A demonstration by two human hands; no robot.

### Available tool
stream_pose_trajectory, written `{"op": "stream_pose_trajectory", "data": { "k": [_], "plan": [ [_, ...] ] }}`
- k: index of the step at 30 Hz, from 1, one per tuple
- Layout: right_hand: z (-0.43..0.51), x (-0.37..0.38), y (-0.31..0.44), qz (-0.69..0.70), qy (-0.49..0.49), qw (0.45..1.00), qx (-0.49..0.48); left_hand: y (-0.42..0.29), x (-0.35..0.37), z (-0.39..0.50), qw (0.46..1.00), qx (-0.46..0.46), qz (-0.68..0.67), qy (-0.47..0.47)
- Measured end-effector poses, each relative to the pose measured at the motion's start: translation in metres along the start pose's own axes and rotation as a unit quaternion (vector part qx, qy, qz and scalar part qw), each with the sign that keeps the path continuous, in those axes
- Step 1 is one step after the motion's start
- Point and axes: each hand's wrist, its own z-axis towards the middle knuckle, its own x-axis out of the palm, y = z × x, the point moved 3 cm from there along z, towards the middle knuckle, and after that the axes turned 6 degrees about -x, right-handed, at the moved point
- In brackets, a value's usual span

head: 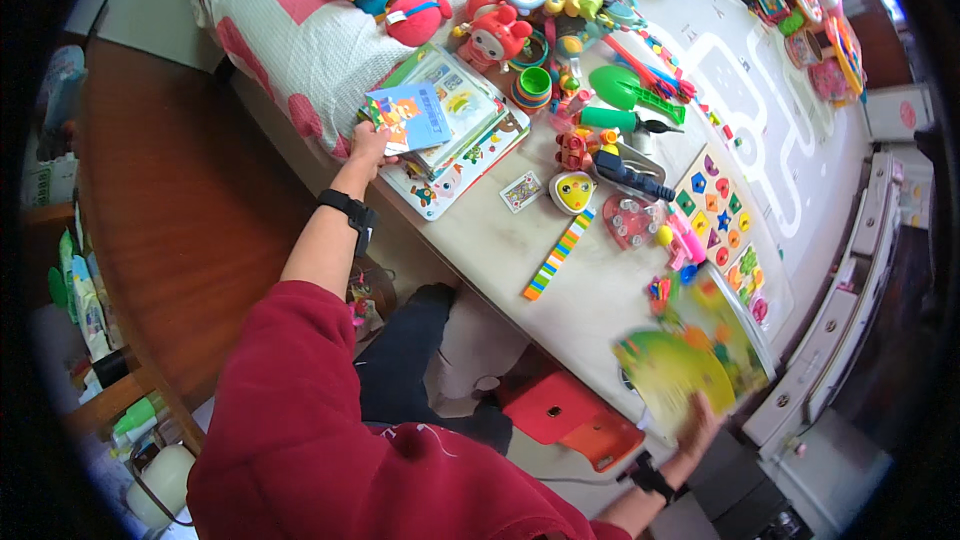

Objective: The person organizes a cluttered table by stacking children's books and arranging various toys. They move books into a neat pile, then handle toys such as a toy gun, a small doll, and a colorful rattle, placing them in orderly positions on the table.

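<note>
My left hand (370, 146) grips the lower left corner of a thin blue children's booklet (416, 116) with cartoon animals on its cover. Beneath the booklet is a stack of picture books and sheets (466, 101), resting on a white cartoon-printed board (442, 191) at the table's near edge. At the lower right, my right hand (695, 429) is against the near edge of a large green and yellow picture book (675, 367). Both are motion-blurred, and whether the fingers close on the book is unclear. Part of another glossy book or board (739, 322) shows behind it.
Midway along the table lie a playing card (523, 191), a striped strip (559, 255) and a yellow chick toy (573, 192). Farther back are stacking cups (532, 86), a green toy shovel (619, 88) and a shape puzzle board (712, 206). A red stool (551, 405) stands below the edge.
</note>
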Motion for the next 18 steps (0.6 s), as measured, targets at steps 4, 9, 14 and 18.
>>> {"op": "stream_pose_trajectory", "data": {
  "k": [4,9,14,18],
  "plan": [
    [0.034,0.212,-0.026,0.052,0.184,0.981,0.022,-0.002,-0.023,0.007,0.991,0.039,-0.094,0.081],
    [0.012,0.400,-0.073,0.161,0.284,0.941,0.087,-0.036,-0.057,0.015,0.953,0.190,-0.205,0.117],
    [-0.023,0.489,-0.121,0.163,0.236,0.942,0.174,-0.116,-0.105,0.085,0.923,0.349,-0.158,-0.035],
    [-0.022,0.534,-0.130,0.131,0.239,0.941,0.203,-0.142,-0.113,0.142,0.909,0.379,-0.127,-0.115]
  ]
}}
